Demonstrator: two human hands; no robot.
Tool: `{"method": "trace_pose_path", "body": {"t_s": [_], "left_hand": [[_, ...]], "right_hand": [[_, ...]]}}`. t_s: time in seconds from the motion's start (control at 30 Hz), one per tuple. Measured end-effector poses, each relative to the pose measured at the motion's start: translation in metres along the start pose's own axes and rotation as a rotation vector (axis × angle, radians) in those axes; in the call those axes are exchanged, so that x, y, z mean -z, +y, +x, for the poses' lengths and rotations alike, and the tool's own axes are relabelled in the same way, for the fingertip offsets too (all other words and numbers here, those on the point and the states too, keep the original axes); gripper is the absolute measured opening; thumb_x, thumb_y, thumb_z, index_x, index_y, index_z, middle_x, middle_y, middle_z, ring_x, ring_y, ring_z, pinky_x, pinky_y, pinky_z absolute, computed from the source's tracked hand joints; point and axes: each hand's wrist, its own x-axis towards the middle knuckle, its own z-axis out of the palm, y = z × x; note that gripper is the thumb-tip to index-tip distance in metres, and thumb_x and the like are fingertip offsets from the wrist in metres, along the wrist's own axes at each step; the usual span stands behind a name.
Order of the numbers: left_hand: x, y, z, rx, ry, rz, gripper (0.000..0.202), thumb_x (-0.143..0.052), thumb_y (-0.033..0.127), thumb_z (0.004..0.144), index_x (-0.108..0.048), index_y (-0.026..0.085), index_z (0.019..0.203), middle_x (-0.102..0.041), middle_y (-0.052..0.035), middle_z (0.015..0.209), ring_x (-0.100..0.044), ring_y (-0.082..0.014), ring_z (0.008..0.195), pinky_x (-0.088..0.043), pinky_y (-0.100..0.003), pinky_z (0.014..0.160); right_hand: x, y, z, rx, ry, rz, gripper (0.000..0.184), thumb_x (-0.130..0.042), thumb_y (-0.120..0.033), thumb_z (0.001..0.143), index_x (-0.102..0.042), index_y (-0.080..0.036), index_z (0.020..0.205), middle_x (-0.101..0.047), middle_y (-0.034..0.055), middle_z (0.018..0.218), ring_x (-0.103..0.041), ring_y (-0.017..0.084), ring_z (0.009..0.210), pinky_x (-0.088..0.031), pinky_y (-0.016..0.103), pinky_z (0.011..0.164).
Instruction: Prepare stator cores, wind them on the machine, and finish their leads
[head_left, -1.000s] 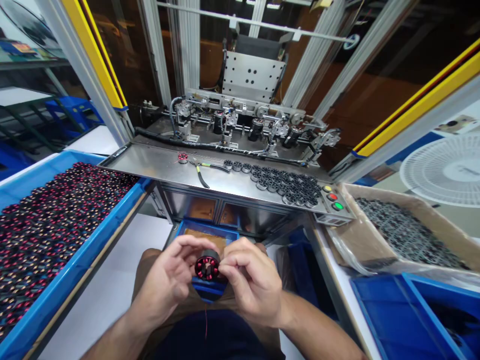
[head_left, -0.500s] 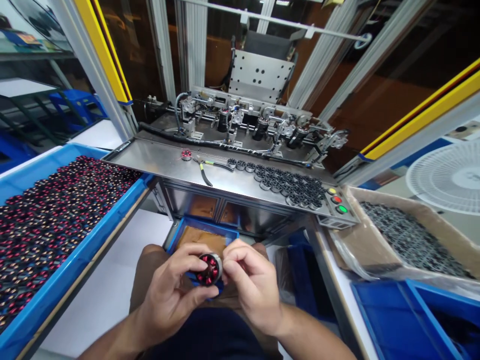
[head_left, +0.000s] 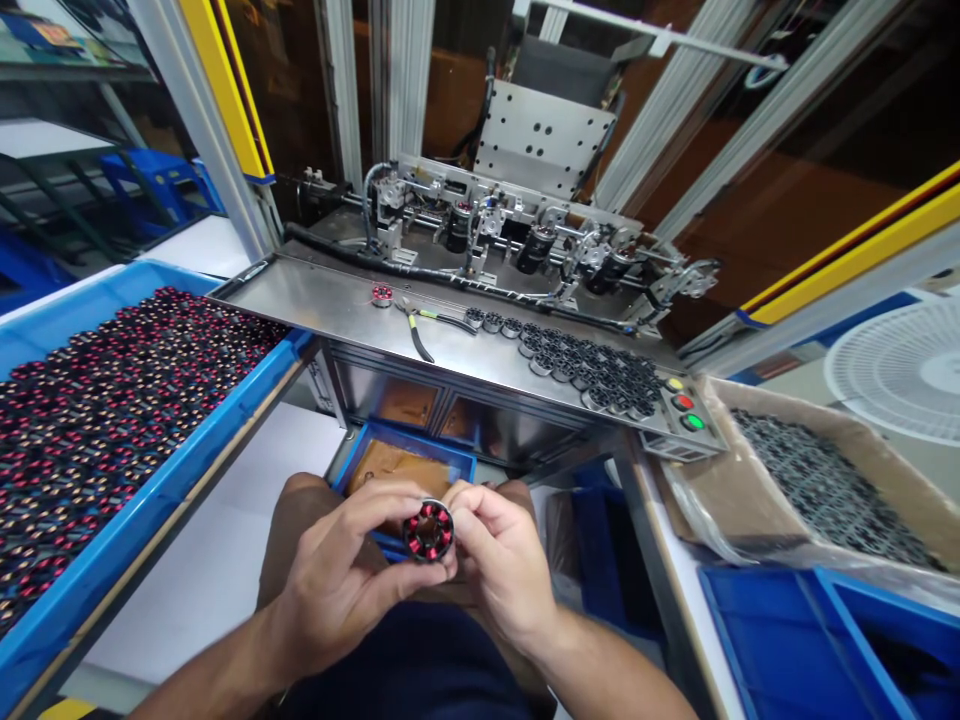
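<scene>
My left hand (head_left: 341, 570) grips a motor stator (head_left: 429, 531), a round black and silver ring with red wire windings, between the thumb below and the fingers above. The stator's face with its central opening is turned up toward me, above my lap. At its right edge is my right hand (head_left: 499, 560), its thumb and forefinger pinched together against or right beside the rim. Whatever lies between those fingertips is hidden. Beneath both hands a blue bin (head_left: 466, 470) with brown lining shows partly.
On the metal ledge lie another red-wound stator (head_left: 382, 295), cutting pliers (head_left: 420, 325) and many dark ring cores (head_left: 592, 365). A fixture machine (head_left: 510, 235) stands behind. At left is a blue tray (head_left: 274, 365) of wound stators; at right, buttons (head_left: 684, 402) and a lined box (head_left: 757, 510) of grey cores.
The stator has turned to face up more squarely, and its opening now shows clearly. My right fingers have moved closer against its edge. The whole view has shifted slightly.
</scene>
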Motion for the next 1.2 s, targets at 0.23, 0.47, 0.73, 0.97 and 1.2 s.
{"method": "trace_pose_path", "body": {"t_s": [0.23, 0.47, 0.73, 0.97, 1.2], "left_hand": [[0.003, -0.005, -0.009, 0.023, -0.063, -0.072, 0.059, -0.072, 0.003, 0.075, -0.054, 0.03, 0.124, -0.065, -0.0061, 0.119, -0.061, -0.0216, 0.112, -0.051, -0.033, 0.093], [-0.001, 0.002, -0.005, 0.227, -0.022, -0.489, 0.055, -0.081, 0.006, 0.067, -0.058, 0.032, 0.109, -0.064, -0.0033, 0.12, -0.063, -0.0217, 0.111, -0.052, -0.033, 0.093], [-0.01, 0.001, 0.004, 0.804, -0.304, -0.938, 0.036, -0.074, 0.043, 0.077, -0.063, 0.016, 0.098, -0.071, -0.0058, 0.075, -0.07, -0.0176, 0.068, -0.054, -0.023, 0.057], [-0.009, 0.004, 0.001, 0.767, -0.128, -0.812, 0.033, -0.078, 0.033, 0.075, -0.066, 0.018, 0.101, -0.076, -0.0068, 0.087, -0.068, -0.0125, 0.067, -0.057, -0.024, 0.066], [-0.01, 0.008, 0.004, 0.779, -0.115, -0.793, 0.031, -0.08, 0.032, 0.074, -0.068, 0.019, 0.099, -0.074, -0.0024, 0.08, -0.069, -0.0123, 0.069, -0.057, -0.021, 0.064]], "right_hand": [[-0.001, -0.003, 0.001, 0.075, -0.018, -0.038, 0.028, -0.063, -0.035, 0.088, -0.055, -0.015, 0.07, -0.052, -0.003, 0.064, -0.048, 0.006, 0.048, -0.04, 0.02, 0.048], [0.007, -0.027, 0.001, 0.584, -0.05, -0.548, 0.012, -0.057, -0.018, 0.09, -0.062, -0.017, 0.079, -0.061, 0.0036, 0.071, -0.059, 0.014, 0.065, -0.051, 0.028, 0.059], [0.019, -0.046, 0.002, 0.913, -0.231, -0.892, 0.012, -0.057, -0.01, 0.088, -0.06, -0.019, 0.095, -0.062, 0.0042, 0.077, -0.064, 0.016, 0.072, -0.057, 0.028, 0.064], [0.038, -0.044, 0.013, 0.825, -0.193, -0.745, 0.08, -0.084, -0.031, 0.069, -0.041, -0.025, 0.136, -0.053, 0.0151, 0.124, -0.053, 0.03, 0.117, -0.05, 0.052, 0.095], [0.031, -0.052, 0.018, 0.825, -0.329, -0.731, 0.028, -0.078, -0.019, 0.076, -0.067, -0.016, 0.102, -0.064, 0.0064, 0.086, -0.062, 0.016, 0.077, -0.054, 0.03, 0.066]]}}
